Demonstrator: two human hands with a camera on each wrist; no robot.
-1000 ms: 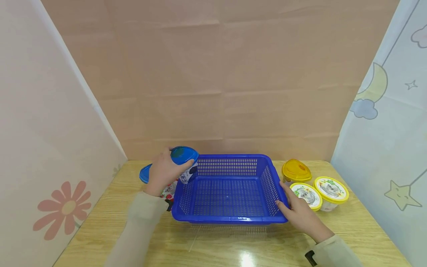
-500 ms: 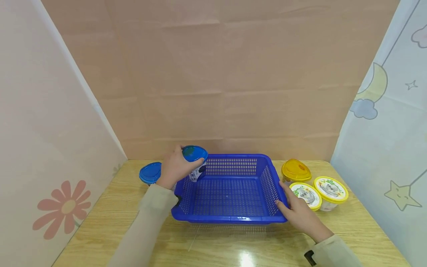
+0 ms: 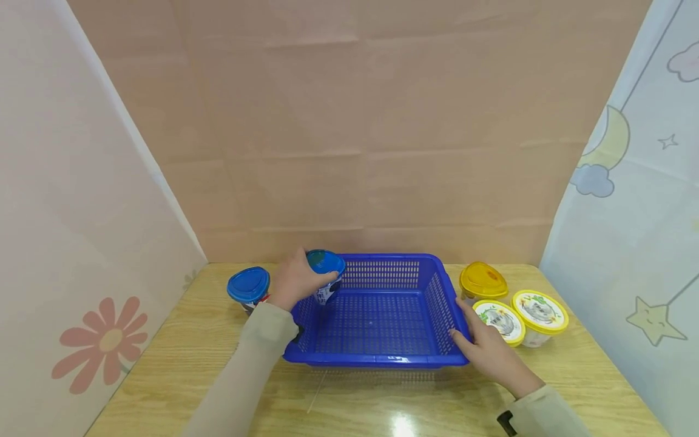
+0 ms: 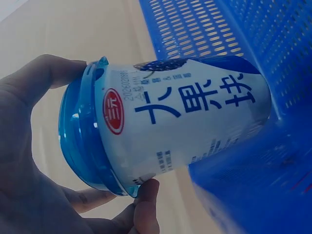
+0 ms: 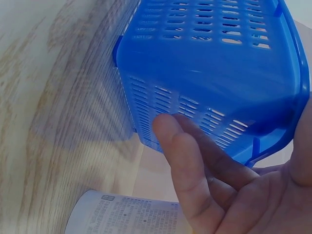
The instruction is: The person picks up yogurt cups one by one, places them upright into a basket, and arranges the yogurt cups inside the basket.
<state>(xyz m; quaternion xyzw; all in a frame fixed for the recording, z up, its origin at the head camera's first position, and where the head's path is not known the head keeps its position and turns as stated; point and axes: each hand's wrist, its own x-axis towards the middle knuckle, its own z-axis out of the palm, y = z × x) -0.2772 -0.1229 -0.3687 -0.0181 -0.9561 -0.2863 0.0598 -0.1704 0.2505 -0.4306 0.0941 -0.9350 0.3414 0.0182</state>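
My left hand (image 3: pixel 297 280) grips a yogurt cup (image 3: pixel 326 262) by its blue lid, inside the far left corner of the blue plastic basket (image 3: pixel 377 359). In the left wrist view, thumb and fingers span the lid of the white printed cup (image 4: pixel 180 112), whose bottom end is at the basket wall; I cannot tell if it touches the basket floor. My right hand (image 3: pixel 488 349) holds the basket's right rim, thumb over the inner side. Its fingers lie along the outer wall in the right wrist view. Left of the basket stands another blue-lidded cup (image 3: pixel 249 285), partly behind my left hand.
Beyond the basket's right side stand a tub with an orange-yellow lid (image 3: pixel 483 279) and two round tubs with yellow-rimmed lids, one nearer (image 3: pixel 499 321) and one farther right (image 3: pixel 540 311). A peach backdrop (image 3: pixel 355 152) rises behind the wooden table (image 3: pixel 175 376).
My left hand has carried the cup rightward over the basket's left rim, then lowered it slightly inside. The other blue-lidded cup is more exposed. The right hand stays on the rim.
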